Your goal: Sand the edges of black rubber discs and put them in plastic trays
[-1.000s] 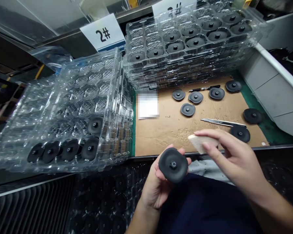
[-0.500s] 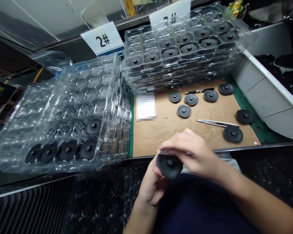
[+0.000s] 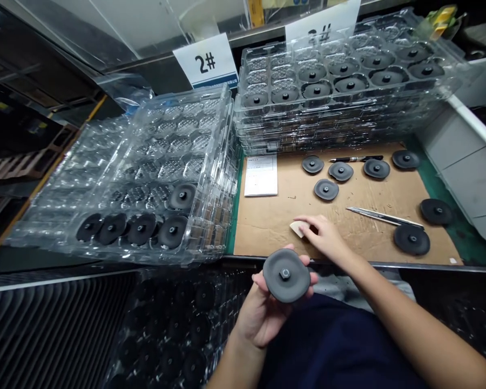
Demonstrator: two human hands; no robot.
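Observation:
A round black rubber disc (image 3: 285, 274) with a small raised stud at its centre faces up in my left hand (image 3: 263, 313), whose fingers curl round its edge from below. Above and to the right of it, my right hand (image 3: 322, 235) pinches a small pale beige piece (image 3: 297, 228), perhaps folded sandpaper; its exact kind is unclear. That hand is low over the cardboard sheet (image 3: 263, 227) and apart from the disc. On the cardboard lie several similar loose discs (image 3: 326, 189), and a craft knife (image 3: 384, 217) rests against one disc at the right.
Stacked clear plastic trays (image 3: 198, 143) stand at the left, some pockets filled with discs. Another tray stack (image 3: 283, 116) is at the back. A pen (image 3: 356, 159) and a white paper (image 3: 261, 175) lie on the cardboard. A pale side wall (image 3: 461, 140) bounds the right.
My right hand has moved off the disc to the cardboard, with the pale piece now showing in its fingers. The disc in my left hand has tilted to face up. The view has shifted left.

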